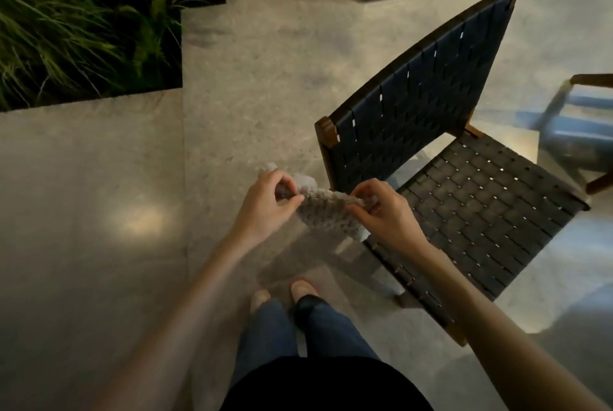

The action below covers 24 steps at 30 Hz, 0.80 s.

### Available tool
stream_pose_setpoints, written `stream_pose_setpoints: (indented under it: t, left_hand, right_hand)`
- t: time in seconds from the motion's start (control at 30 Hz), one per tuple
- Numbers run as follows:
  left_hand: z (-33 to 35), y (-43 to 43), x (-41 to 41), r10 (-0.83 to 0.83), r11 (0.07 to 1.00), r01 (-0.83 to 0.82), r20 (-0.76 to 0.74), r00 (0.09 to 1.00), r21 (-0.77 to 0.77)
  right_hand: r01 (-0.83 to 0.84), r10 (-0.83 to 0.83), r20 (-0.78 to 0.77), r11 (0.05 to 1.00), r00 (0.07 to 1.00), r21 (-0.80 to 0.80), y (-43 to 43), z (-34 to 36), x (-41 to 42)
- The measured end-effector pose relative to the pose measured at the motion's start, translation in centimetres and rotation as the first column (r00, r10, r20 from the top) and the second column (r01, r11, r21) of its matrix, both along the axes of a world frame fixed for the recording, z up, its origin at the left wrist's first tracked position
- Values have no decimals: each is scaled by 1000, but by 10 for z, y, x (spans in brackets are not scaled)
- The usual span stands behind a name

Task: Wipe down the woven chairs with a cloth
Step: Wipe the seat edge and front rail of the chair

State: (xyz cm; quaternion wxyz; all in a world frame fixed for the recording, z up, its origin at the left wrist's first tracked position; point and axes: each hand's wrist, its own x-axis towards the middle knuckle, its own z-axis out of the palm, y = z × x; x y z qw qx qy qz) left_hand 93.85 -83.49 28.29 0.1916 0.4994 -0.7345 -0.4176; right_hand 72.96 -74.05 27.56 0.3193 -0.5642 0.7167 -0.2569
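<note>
the cloth [326, 208] hangs stretched between my hands, just left of the woven chair [464, 185], which stands near me on my right. my left hand [268, 200] pinches one end, my right hand [386, 211] pinches the other, fingers curled, forearms reaching forward and down. i'd fold it into a flat pad first, then wipe along the weave, backrest before seat.

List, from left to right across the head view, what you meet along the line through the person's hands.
floor → left hand → cloth → right hand → woven chair seat
</note>
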Motion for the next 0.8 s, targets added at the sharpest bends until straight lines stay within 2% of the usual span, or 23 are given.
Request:
stream_pose_setpoints:
  t: [0.13,0.27,0.4,0.5,0.57,0.67,0.73,0.8]
  left_hand:
    - [-9,-44,-3,-42,998,47,-106,993,51]
    - [-16,-84,-10,-47,990,67,-154,987,125]
    - [-27,-129,-9,-229,973,228,22,973,33]
    - [-47,-158,-5,-390,917,399,194,900,-4]
    - [-63,-171,-4,-441,889,458,210,872,-33]
    - [-89,-181,-14,-387,917,391,58,920,-78]
    - [-109,-183,-26,-319,947,321,-96,943,1]
    - [-129,-183,-40,-262,951,295,-261,929,96]
  right_hand:
    - [181,-180,74,983,981,-6,-31,0,7]
    - [363,-363,260,930,895,47,-55,0,19]
    - [432,-431,246,900,868,52,-77,-5,27]
    - [460,-459,203,887,865,44,-94,-18,33]
    - [481,-476,129,876,870,-16,-104,-29,38]
    - [557,-548,103,806,830,-199,-117,-52,41]
    - [601,-595,129,732,794,-322,-122,-69,41]
    - [623,-619,166,663,768,-415,-126,-87,38]
